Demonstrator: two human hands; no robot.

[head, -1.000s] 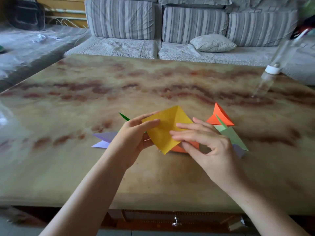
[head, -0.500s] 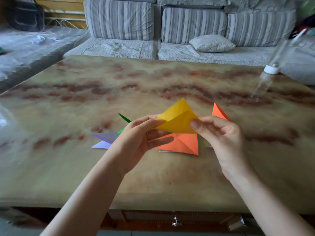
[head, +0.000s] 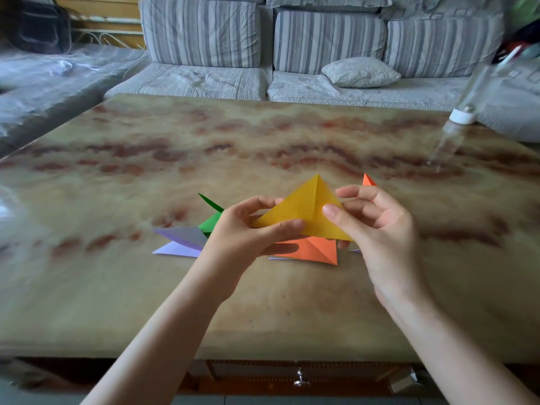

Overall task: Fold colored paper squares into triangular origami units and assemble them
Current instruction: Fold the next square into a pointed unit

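Note:
Both hands hold a yellow paper [head: 304,210], folded into a triangle with a centre crease, above the table. My left hand [head: 248,238] pinches its lower left corner. My right hand [head: 380,229] pinches its right side, thumb on top. Under it on the table lies a folded orange paper [head: 312,249]. A green folded unit [head: 211,221] and a purple one [head: 181,239] lie left of my left hand. The tip of another orange unit [head: 368,180] shows behind my right hand.
The marbled table [head: 146,171] stretches far ahead. A clear bottle with a white cap [head: 464,112] stands at the back right edge. A striped grey sofa [head: 263,39] with a small pillow [head: 361,72] sits behind the table. A drawer knob [head: 301,378] is below the near edge.
The yellow paper went from a flat diamond pressed over the orange paper to a folded triangle lifted off the table. My right hand moved from pressing down to pinching its right side.

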